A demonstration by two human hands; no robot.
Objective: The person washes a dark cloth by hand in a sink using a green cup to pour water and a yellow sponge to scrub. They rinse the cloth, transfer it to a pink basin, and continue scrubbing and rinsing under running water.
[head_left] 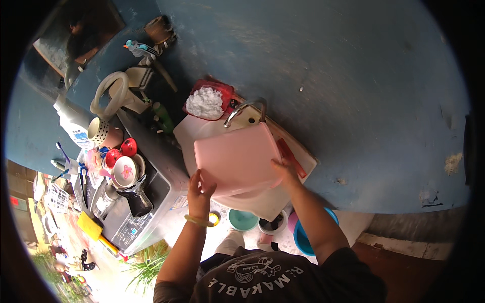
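Observation:
Over a white washbasin (275, 199) I hold a pink plastic tub (237, 156), rectangular with rounded corners, its broad smooth face turned up. My left hand (201, 194) grips the near left edge, fingers partly hidden behind it. On the right edge, my right hand (284, 170) is closed, with some fingers out of sight beneath. A curved metal faucet (247, 107) rises just beyond the tub. Behind the basin's far left corner lies a red dish (226, 91) with a crumpled white mass (204, 102). A red object (292, 159) rests on the rim by my right hand.
To the left stands a washing machine (166, 189) crowded with a white bottle (76, 123), cups, a bowl (125, 171) and a yellow brush (91, 227). Below, near my feet, are a green basin (242, 220) and a blue tub (303, 240). A blue wall (364, 111) borders the far side.

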